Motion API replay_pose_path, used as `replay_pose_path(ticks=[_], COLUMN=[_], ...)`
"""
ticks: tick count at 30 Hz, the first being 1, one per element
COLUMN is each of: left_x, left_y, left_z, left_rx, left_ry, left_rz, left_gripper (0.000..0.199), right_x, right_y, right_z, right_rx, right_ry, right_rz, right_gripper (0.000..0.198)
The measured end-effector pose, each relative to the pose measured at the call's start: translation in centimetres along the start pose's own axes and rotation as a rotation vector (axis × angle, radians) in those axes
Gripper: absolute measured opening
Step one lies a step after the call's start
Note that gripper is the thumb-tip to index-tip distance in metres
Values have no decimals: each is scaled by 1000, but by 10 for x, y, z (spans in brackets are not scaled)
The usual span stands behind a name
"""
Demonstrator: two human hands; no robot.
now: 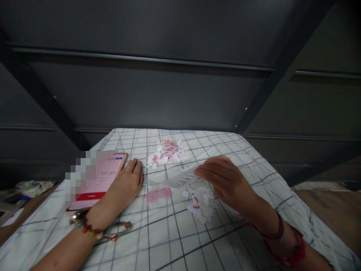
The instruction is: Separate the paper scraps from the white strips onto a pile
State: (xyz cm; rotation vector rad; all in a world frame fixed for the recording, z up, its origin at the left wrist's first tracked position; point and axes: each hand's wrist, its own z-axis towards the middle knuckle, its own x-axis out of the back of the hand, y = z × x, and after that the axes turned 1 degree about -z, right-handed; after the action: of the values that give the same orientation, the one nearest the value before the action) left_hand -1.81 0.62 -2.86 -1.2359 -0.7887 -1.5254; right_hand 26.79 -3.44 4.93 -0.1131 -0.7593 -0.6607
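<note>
My right hand [225, 180] pinches the right end of a thin, translucent strip [180, 180] with whitish, letter-like marks along it. The strip is tilted above the checked cloth, and its left end is too faint to make out fully. Just below it, near my right wrist, lies a small heap of white paper scraps [201, 205], one with a red mark. My left hand [129, 182] rests flat on the cloth, fingers stretched out and holding nothing, beside a pink phone [97, 180]. A bigger pile of white and pink scraps [169, 150] lies farther back.
A white cloth with dark checked lines [169, 244] covers the surface. A pinkish patch [158, 195] shows on it between my hands. Dark grey panels [158, 94] stand right behind the far edge. Crumpled fabric [35, 188] lies lower down at the left.
</note>
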Motion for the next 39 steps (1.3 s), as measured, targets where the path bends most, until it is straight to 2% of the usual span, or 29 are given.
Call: replay_pose_path(ticks=[6,9,12,19,23,27,30,34,39], left_x=[2,1,0,-6,-5,-4,-4,-5,-3], left_y=[0,0,0,-2,-2,-2,-2,-2,-2], left_z=[0,0,0,-1,-1,-1,-1,0,0], left_rx=[0,-3,12,4,-3,2,-2,3,-5], left_ry=[-14,2,14,68,56,42,25,5,-24], left_rz=[-17,-19,-20,-52,-38,-32,-22,-6,8], left_gripper=[47,47,46,45,46,47,48,49,50], right_x=[3,5,8,14,10,11,16,18,24], right_y=[17,31,41,43,42,41,40,40,38], right_z=[-9,-15,-20,-21,-20,-19,-18,-16,-16], right_rx=[-135,-269,-322,-296,-309,-279,-264,-233,-232], right_ry=[28,-79,-186,-136,-160,-188,-154,-109,-169], right_rz=[-152,-259,-278,-180,-192,-94,-45,-98,-51], right_gripper=[38,36,34,31,32,33,30,28,29])
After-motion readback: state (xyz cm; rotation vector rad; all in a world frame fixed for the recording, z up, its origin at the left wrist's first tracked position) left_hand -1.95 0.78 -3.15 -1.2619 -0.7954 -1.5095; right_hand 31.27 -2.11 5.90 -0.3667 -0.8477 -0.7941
